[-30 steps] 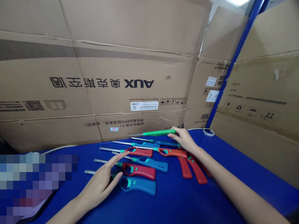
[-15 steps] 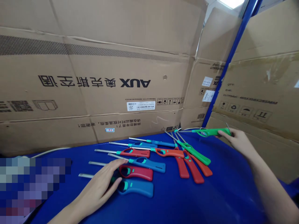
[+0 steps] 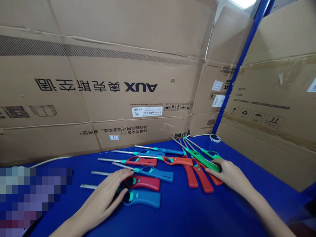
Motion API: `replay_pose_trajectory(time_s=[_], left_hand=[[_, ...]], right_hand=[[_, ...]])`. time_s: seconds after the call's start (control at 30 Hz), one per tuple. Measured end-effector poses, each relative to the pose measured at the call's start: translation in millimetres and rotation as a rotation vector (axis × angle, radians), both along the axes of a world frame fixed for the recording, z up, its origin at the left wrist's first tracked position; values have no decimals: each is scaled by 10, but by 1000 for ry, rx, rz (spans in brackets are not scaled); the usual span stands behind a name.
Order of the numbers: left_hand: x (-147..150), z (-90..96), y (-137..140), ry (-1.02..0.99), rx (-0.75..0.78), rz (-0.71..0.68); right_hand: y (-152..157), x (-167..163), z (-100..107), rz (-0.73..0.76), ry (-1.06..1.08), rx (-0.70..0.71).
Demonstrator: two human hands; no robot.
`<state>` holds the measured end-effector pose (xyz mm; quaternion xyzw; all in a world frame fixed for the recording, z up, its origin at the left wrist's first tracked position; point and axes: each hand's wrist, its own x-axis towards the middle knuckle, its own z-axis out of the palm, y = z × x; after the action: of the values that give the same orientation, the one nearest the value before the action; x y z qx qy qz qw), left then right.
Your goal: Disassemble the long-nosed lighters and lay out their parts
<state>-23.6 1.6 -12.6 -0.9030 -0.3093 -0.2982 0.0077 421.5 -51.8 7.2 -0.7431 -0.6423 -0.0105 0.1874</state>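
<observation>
Long-nosed gas lighters with metal barrels lie in a row and a fan on the blue table. My left hand point(image 3: 106, 191) rests over the row's near barrels, thumb apart from the fingers. Its fingertips touch the front of a blue lighter point(image 3: 158, 173); its thumb is by a dark red lighter point(image 3: 148, 183) and the nearest blue lighter point(image 3: 145, 198). My right hand point(image 3: 230, 172) closes around the handle end of a green lighter point(image 3: 197, 155). Another green lighter point(image 3: 211, 153) lies behind, its handle hidden by that hand. An orange lighter point(image 3: 179, 161) crosses between the groups.
Red lighters point(image 3: 204, 179) fan out beside my right hand. Cardboard walls point(image 3: 111, 112) stand behind and on the right point(image 3: 266, 144), with a blue post point(image 3: 243, 62) at the corner. A small white ring-shaped object point(image 3: 215, 138) and a white cable point(image 3: 51, 160) lie along the back edge.
My right hand has lowered the raised green lighter to the fan's right side and moved left and towards me. My left hand keeps its place among the lighters.
</observation>
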Motion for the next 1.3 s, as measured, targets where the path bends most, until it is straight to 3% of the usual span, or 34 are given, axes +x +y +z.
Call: replay_pose_trajectory(time_s=[0.1, 0.27, 0.47, 0.63, 0.77, 0.93, 1.03, 1.17, 1.3], left_hand=[[-7, -6, -2, 12, -5, -14], [-18, 5, 31, 72, 48, -87], [25, 58, -16, 95, 104, -122], [47, 66, -80, 99, 131, -138], [57, 14, -123, 100, 102, -172], [116, 14, -221, -46, -224, -74], [150, 22, -224, -276, -455, -54], [158, -11, -131, -501, -611, 12], [152, -30, -24, -548, -685, 27]], right_hand=[[-64, -100, -27, 16, -87, 91], [-290, -214, 52, 193, -180, 435], [-457, -615, 262, 411, -35, 608], [-468, -908, 376, 546, 118, 539], [-468, -1244, 207, 584, 119, 534], [-464, -1670, -33, 673, 104, 475], [-444, -1768, -23, 690, 153, 245], [-399, -1710, 39, 637, 144, -8], [-333, -1503, 60, 515, 110, -59]])
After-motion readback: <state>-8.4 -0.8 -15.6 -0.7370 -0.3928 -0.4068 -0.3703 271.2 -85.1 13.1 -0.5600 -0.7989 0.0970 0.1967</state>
